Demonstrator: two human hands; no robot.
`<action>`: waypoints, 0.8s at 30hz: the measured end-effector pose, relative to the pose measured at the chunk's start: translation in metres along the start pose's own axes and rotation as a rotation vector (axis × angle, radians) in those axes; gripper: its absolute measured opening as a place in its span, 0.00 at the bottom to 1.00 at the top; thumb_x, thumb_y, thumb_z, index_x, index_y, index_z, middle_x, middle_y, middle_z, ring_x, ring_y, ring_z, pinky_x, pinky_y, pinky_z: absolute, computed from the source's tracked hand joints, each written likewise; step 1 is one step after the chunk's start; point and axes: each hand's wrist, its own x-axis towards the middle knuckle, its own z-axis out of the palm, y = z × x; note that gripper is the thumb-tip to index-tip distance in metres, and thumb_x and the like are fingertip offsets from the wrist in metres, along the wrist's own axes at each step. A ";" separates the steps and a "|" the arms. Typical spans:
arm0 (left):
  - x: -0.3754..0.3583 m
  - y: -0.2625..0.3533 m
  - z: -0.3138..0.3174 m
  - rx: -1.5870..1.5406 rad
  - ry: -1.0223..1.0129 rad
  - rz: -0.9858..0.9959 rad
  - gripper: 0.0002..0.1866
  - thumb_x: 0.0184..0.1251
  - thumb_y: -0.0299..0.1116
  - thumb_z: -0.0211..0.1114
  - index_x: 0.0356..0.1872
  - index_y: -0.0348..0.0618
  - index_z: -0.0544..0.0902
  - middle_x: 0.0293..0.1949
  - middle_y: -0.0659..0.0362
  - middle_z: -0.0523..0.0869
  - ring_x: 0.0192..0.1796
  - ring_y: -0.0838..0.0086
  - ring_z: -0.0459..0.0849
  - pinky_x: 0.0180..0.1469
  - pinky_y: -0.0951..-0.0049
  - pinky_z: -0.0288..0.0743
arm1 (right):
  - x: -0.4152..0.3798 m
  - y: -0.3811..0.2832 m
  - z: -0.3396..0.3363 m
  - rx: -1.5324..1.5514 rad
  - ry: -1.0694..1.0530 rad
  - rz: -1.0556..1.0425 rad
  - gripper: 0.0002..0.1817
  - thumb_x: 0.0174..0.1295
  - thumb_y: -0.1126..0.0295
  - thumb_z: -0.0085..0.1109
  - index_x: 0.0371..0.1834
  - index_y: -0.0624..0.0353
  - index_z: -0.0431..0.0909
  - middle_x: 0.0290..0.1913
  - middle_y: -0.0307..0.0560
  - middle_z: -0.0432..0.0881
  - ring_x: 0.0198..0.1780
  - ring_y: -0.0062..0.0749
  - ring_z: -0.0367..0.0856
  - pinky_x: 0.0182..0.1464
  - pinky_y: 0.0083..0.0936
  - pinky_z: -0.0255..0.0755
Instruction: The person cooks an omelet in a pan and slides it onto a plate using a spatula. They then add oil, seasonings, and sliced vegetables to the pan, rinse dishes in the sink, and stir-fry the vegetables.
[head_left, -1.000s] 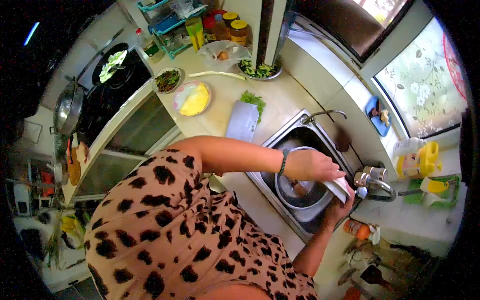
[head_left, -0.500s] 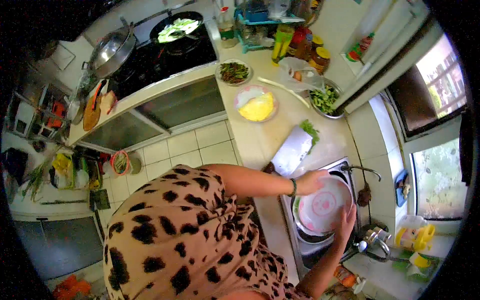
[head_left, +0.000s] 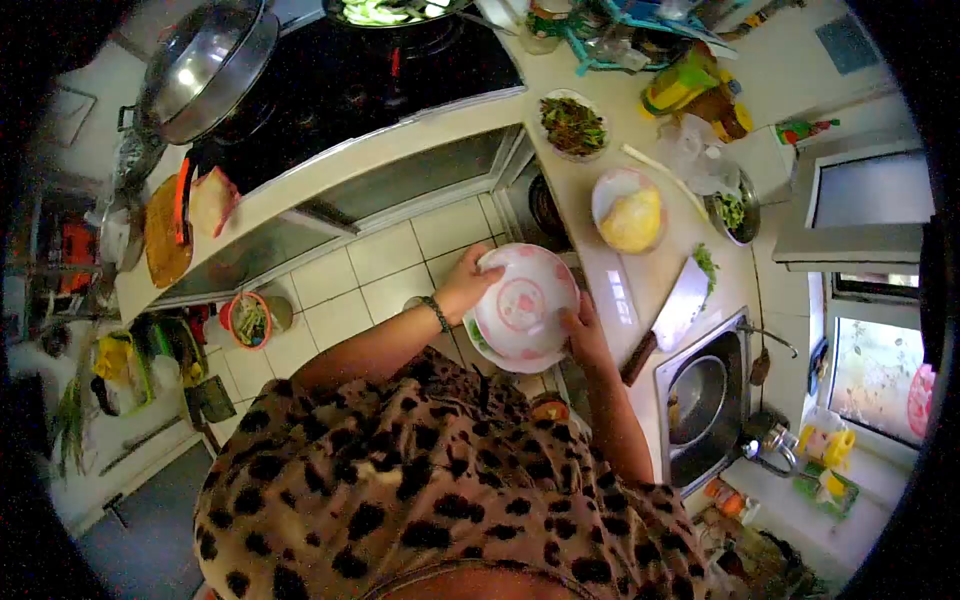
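A round white bowl with a pink printed pattern [head_left: 525, 302], seemingly stacked on a second dish, is held tilted over the tiled floor, away from the steel sink [head_left: 700, 400]. The step looks like carrying rinsed dishes toward the worktop [head_left: 625, 290]; setting them down calls for a level, steady lowering. The left hand [head_left: 468, 285] clasps the far rim, the right hand [head_left: 582, 330] the near rim, fingers curled tight. Beyond the right hand lies a broad steel cleaver [head_left: 672, 312].

White bowl [head_left: 524, 303] with pink pattern, leopard-print top [head_left: 420, 480], yellow egg [head_left: 634, 220]
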 end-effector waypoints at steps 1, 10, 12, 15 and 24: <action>0.011 -0.012 -0.024 -0.008 -0.010 -0.009 0.21 0.62 0.32 0.63 0.55 0.43 0.68 0.42 0.59 0.77 0.43 0.75 0.76 0.45 0.74 0.74 | 0.019 0.021 0.014 -0.006 0.011 0.009 0.26 0.63 0.70 0.50 0.64 0.63 0.58 0.56 0.42 0.68 0.55 0.26 0.66 0.57 0.24 0.62; 0.027 -0.089 -0.179 0.200 0.343 0.028 0.15 0.64 0.35 0.61 0.50 0.45 0.72 0.47 0.62 0.74 0.45 0.76 0.74 0.48 0.73 0.71 | 0.149 0.044 0.073 0.023 0.312 0.025 0.27 0.62 0.69 0.53 0.63 0.59 0.57 0.58 0.46 0.67 0.56 0.35 0.67 0.56 0.32 0.64; 0.009 -0.128 -0.214 0.260 0.350 -0.057 0.14 0.64 0.36 0.61 0.46 0.42 0.74 0.44 0.61 0.76 0.43 0.76 0.75 0.44 0.75 0.72 | 0.184 0.063 0.069 0.130 0.502 -0.010 0.27 0.62 0.68 0.52 0.63 0.59 0.57 0.58 0.47 0.68 0.56 0.37 0.68 0.55 0.33 0.65; -0.018 -0.185 -0.263 0.434 0.380 -0.158 0.14 0.66 0.37 0.58 0.44 0.38 0.76 0.38 0.56 0.80 0.39 0.70 0.79 0.44 0.67 0.74 | 0.241 0.088 0.051 0.273 0.865 -0.055 0.26 0.61 0.68 0.52 0.62 0.59 0.58 0.57 0.48 0.68 0.55 0.39 0.69 0.54 0.34 0.66; -0.089 -0.251 -0.335 0.591 0.253 0.119 0.11 0.61 0.24 0.58 0.45 0.39 0.74 0.40 0.54 0.77 0.36 0.70 0.80 0.42 0.67 0.80 | 0.324 0.140 -0.005 0.300 0.982 0.063 0.22 0.61 0.69 0.52 0.58 0.60 0.60 0.54 0.49 0.69 0.52 0.40 0.70 0.52 0.34 0.67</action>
